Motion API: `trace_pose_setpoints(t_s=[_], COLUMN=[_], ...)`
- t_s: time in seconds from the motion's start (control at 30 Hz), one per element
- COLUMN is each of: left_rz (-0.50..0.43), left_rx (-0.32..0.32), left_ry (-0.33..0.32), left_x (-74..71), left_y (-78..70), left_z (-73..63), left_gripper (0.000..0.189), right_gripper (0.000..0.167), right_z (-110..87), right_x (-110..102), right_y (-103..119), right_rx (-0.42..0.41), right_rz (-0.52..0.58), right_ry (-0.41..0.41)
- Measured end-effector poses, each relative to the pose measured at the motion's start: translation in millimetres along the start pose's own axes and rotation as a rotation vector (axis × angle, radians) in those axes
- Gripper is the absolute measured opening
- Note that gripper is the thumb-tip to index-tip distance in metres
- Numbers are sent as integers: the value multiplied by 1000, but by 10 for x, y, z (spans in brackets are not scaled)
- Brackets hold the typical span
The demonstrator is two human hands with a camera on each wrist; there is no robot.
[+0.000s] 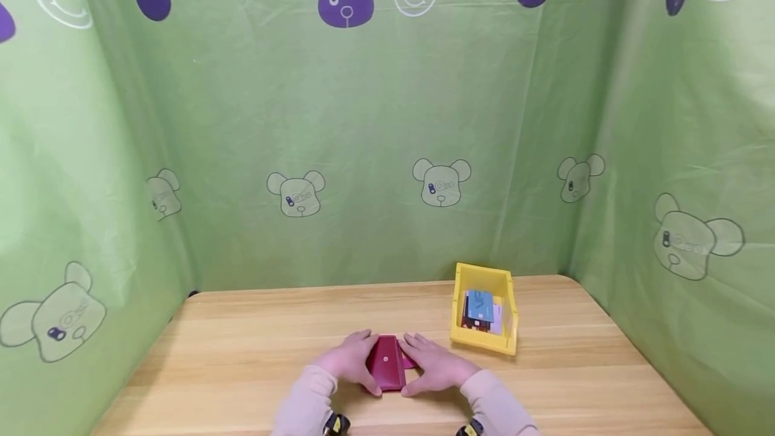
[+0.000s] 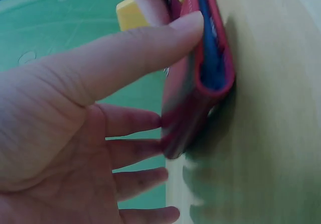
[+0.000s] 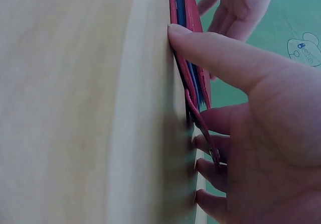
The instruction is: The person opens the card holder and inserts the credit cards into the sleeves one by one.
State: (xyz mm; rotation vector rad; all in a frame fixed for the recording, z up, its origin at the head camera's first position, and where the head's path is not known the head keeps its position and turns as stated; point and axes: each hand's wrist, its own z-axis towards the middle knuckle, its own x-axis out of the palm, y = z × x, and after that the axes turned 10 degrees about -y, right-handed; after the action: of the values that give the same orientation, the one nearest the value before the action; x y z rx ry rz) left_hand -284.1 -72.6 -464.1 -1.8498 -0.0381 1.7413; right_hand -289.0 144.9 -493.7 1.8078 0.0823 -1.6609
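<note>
A dark red wallet (image 1: 385,365) lies folded on the wooden table, with a small stud on its top face. My left hand (image 1: 348,358) holds it from the left, thumb at the near end and fingertips along the folded spine (image 2: 183,108). From the other side my right hand (image 1: 438,365) holds the open edge, its thumb on the near corner and its fingers by the closing strap (image 3: 204,128). That strap sticks out to the right, partly under the right fingers. A blue layer shows between the wallet's covers in both wrist views.
To the right at the back stands a yellow bin (image 1: 514,328) with several cards in it, a blue card (image 1: 480,304) on top. Green patterned curtains (image 1: 375,120) close off the back and both sides of the table (image 1: 260,335).
</note>
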Motion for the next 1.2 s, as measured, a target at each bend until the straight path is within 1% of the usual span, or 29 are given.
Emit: trace_pose_setpoints(t_s=[0.17,0.23,0.3,0.4,0.5,0.67,0.77,0.87,0.93,1.07,1.2], left_rz=[99,123,116,61,-15,-140,-205,-272,-305,-312,-327], left_rx=[46,73,98,125,152,191,175,141,119,84,52], left_ry=[7,2,-10,-28,-47,-64,-61,-61,-73,-94,-87], left_x=[62,80,84,77,48,-51,-120,-180,-218,-264,-277], left_y=[-94,-105,-94,-46,28,178,277,381,450,588,707], left_z=[49,70,84,96,90,25,-54,-148,-214,-322,-380], left_gripper=[108,109,109,110,111,114,113,112,112,112,110], right_gripper=[97,97,98,98,97,98,98,99,99,100,99], right_z=[-14,-15,-14,-14,-9,-3,2,7,7,9,11], right_x=[-18,-19,-16,-15,-14,-13,-12,-3,6,20,22], right_y=[15,11,5,1,4,1,-3,-5,-4,-7,-9], right_rx=[2,3,4,9,8,8,11,13,13,14,17], right_rz=[2,2,4,9,14,4,5,7,6,11,10], right_ry=[10,12,12,12,11,8,3,2,0,2,6])
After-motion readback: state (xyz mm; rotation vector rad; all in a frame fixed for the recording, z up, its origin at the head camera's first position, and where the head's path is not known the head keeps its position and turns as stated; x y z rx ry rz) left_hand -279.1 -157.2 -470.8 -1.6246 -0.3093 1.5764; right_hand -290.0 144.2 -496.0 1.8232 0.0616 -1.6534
